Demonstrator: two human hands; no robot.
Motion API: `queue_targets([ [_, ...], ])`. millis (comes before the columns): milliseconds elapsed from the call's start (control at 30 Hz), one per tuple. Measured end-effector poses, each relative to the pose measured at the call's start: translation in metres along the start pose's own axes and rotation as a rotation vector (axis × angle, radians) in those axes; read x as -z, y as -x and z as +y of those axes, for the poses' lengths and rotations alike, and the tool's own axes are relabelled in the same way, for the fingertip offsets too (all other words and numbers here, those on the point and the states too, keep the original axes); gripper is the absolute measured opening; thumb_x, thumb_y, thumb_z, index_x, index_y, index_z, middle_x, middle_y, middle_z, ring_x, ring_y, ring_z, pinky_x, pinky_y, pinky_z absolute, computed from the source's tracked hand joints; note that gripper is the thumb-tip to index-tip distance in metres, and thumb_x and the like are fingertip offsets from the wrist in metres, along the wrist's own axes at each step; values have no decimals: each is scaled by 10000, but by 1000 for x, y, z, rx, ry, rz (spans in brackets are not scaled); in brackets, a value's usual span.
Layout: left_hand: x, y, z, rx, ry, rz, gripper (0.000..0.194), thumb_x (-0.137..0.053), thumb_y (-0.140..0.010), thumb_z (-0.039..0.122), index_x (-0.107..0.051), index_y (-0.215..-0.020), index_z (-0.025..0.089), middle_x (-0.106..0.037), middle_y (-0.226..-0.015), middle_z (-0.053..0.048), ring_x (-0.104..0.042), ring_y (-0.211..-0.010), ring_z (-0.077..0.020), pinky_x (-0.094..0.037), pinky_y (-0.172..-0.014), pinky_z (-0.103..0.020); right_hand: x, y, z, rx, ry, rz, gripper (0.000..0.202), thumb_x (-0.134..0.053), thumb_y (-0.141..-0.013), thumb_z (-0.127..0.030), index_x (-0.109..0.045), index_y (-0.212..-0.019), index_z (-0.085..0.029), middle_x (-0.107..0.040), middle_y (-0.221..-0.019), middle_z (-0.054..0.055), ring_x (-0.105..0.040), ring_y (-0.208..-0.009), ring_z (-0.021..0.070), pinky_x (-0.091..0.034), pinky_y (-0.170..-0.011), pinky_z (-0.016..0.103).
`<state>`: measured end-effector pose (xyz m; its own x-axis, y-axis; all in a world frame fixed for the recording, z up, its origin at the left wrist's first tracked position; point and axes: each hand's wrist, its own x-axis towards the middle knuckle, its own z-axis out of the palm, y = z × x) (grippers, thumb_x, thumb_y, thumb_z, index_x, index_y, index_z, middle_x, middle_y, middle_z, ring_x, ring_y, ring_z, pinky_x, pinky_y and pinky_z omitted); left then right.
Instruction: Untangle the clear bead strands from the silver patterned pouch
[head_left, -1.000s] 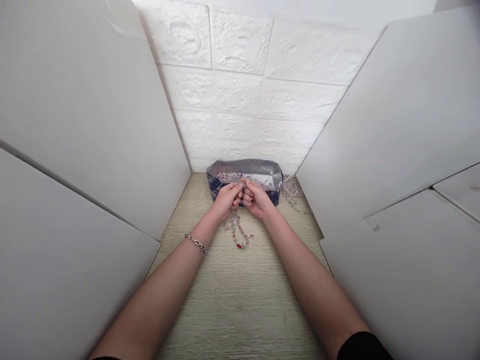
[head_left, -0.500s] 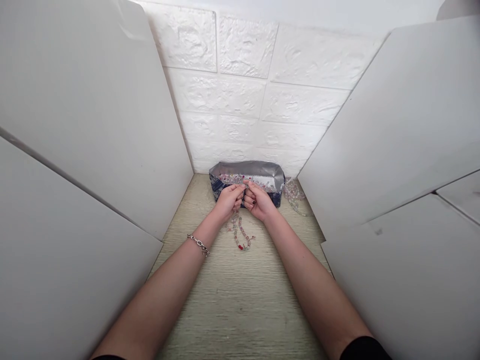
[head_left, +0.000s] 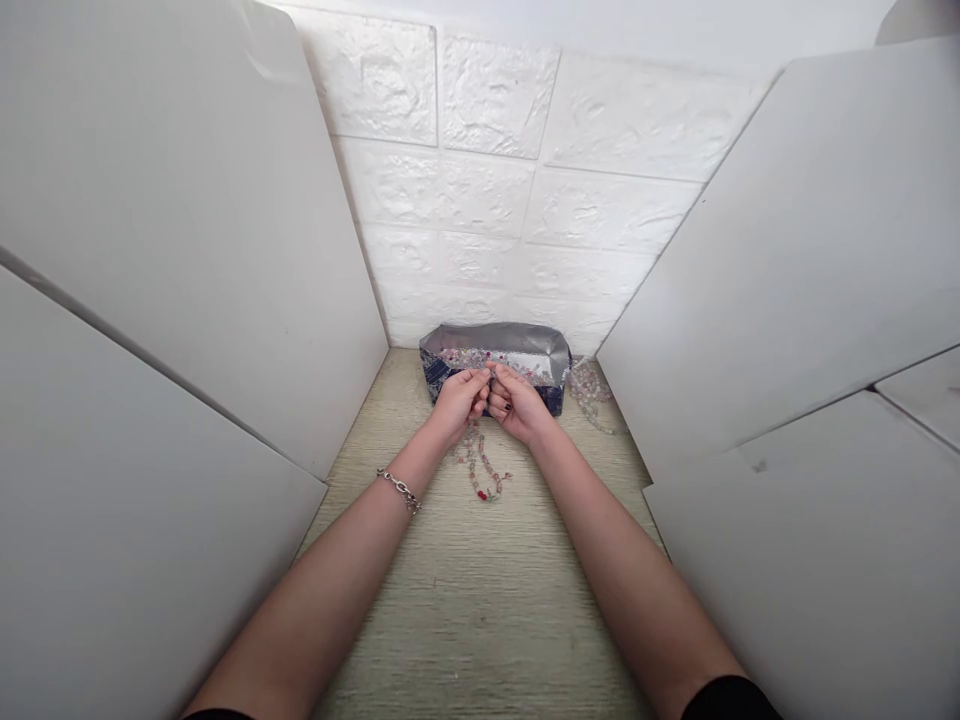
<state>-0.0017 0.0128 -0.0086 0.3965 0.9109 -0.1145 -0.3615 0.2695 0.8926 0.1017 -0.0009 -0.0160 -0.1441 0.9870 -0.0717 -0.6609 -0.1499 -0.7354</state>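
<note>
My left hand (head_left: 461,402) and my right hand (head_left: 517,404) meet fingertip to fingertip in front of a dark blue patterned pouch (head_left: 551,402) with a silvery lining. Both are closed in a pinch. From under my left hand a string of beads (head_left: 487,470), pale pink and clear with a red bead pair near its bottom, trails down in a loop onto the surface. Whatever small piece my right fingers pinch is hidden between the fingertips. Loose pink, clear and red beads (head_left: 461,357) lie inside the open pouch.
More strung pale beads (head_left: 590,390) lie in a heap right of the pouch. White panels (head_left: 225,250) close in on the left and right (head_left: 750,300). A white brick-pattern wall (head_left: 487,190) stands behind the pouch. Underneath is a pale wood-grain surface (head_left: 480,600).
Both hands stay together at the same place, with only slight finger movement at the pinch. The view has shifted very slightly; the bead string hangs as before.
</note>
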Motion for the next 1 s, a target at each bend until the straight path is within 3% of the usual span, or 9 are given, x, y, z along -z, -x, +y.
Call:
queue_targets([
  [1000, 1, 0, -1, -16, 39, 14, 292, -610, -609, 361, -419, -589, 142, -443, -442, 67, -335, -287, 0, -177, -277, -139, -5, 1, 2, 41, 58, 25, 188, -568, -688, -267, -548, -840, -159, -268, -385, -106, -195, -318, 23, -169, -308, 144],
])
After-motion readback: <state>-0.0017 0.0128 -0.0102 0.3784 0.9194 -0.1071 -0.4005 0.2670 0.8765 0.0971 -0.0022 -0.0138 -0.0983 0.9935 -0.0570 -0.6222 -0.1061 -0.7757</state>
